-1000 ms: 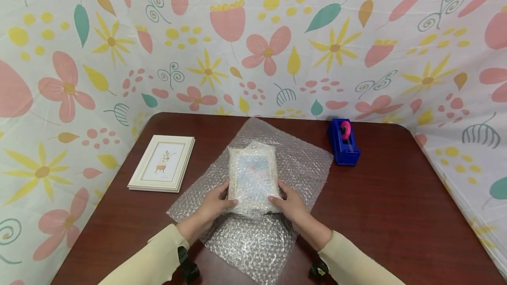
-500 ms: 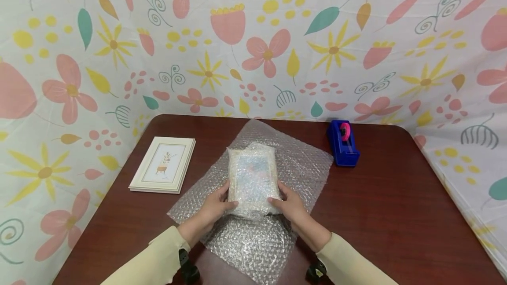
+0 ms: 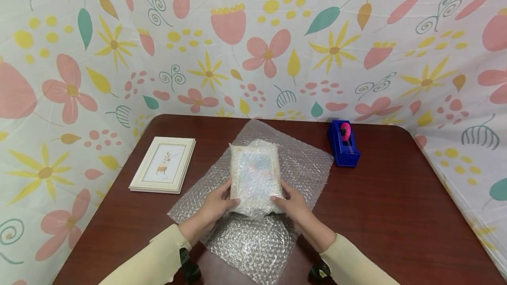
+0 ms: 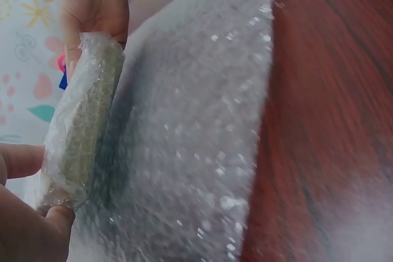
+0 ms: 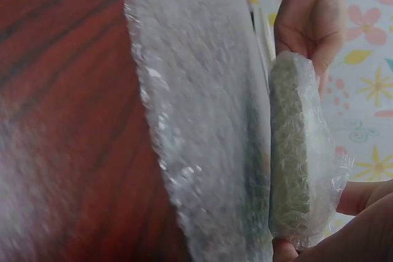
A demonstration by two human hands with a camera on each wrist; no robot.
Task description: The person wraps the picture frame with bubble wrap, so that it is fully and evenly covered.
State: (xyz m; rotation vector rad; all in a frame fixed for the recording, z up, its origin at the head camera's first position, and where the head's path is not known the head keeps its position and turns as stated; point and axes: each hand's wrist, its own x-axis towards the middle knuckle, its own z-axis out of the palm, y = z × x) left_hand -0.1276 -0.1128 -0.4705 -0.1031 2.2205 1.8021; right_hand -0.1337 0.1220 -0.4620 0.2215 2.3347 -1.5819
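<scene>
A picture frame [image 3: 255, 175] wrapped in bubble wrap is held between both hands, its bluish picture blurred by the plastic. My left hand [image 3: 215, 206] grips its left edge near the lower corner, thumb on top and fingers underneath. On the opposite edge my right hand [image 3: 295, 203] holds it the same way. The wrist views show the wrapped frame [image 4: 83, 121] edge-on, raised over a flat sheet of bubble wrap [image 5: 190, 108]. That sheet lies at an angle on the table, and part of it is hidden below the hands and the frame.
To the left, white picture frames [image 3: 164, 164] lie stacked, the top one showing a potted plant. A blue tape dispenser [image 3: 343, 144] with a pink core stands at the back right of the dark red-brown table [image 3: 396, 197]. Flowered cloth [image 3: 253, 47] hangs behind.
Both hands keep their hold on the wrapped frame. It has shifted slightly to the right and its far edge sits a little higher in the head view.
</scene>
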